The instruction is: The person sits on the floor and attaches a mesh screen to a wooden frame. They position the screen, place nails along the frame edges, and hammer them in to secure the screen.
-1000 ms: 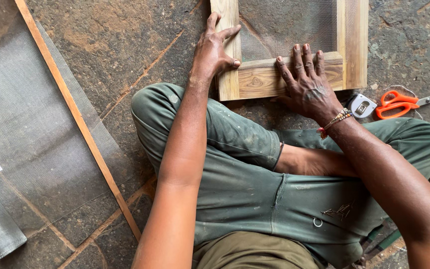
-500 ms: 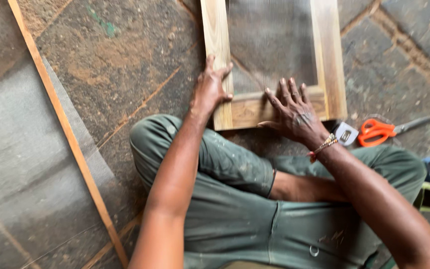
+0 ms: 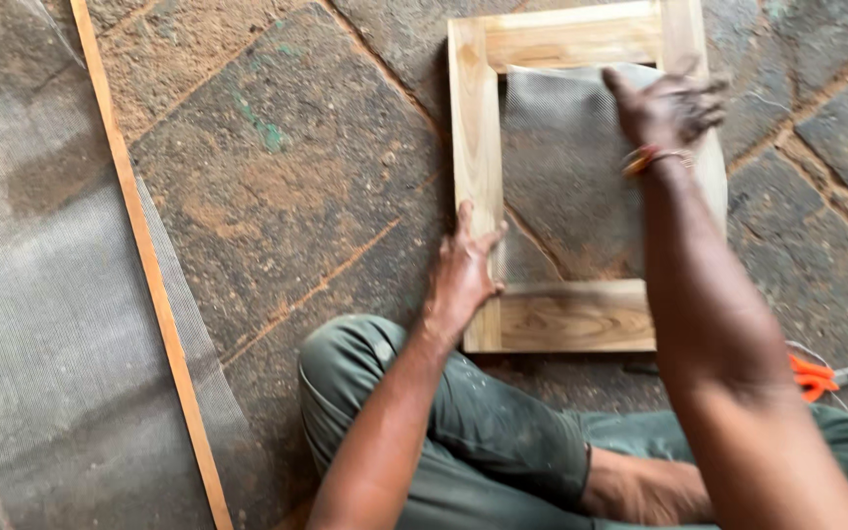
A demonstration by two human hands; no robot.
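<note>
- A pale wooden frame (image 3: 478, 177) lies flat on the stone floor (image 3: 287, 196), at about 1 o'clock from the person's folded knees; its far rail reaches almost to the top edge of the view.
- A sheet of grey mesh (image 3: 561, 177) lies inside the frame's opening, its upper edge just below the far rail; whether it overlaps the wood, I cannot tell.
- The left hand (image 3: 463, 280) rests on the frame's left rail near the bottom corner, at 7 o'clock of the frame, fingers together and thumb spread toward the mesh, pressing flat and pinching nothing.
- The right hand (image 3: 669, 108) is at the frame's 2 o'clock corner, on the mesh's upper right edge; it is blurred, fingers loosely bent, and whether it nips the mesh or only presses it I cannot tell.
- A long thin wooden strip (image 3: 149, 275) runs from 11 to 7 o'clock of the view, well apart from the frame, with a broad stretch of bare stone between them.
- A larger mesh sheet (image 3: 41, 324) lies under and beyond that strip, at 9 o'clock.
- Orange-handled scissors (image 3: 817, 375) lie at 4 o'clock of the frame, partly hidden by the right forearm.
</note>
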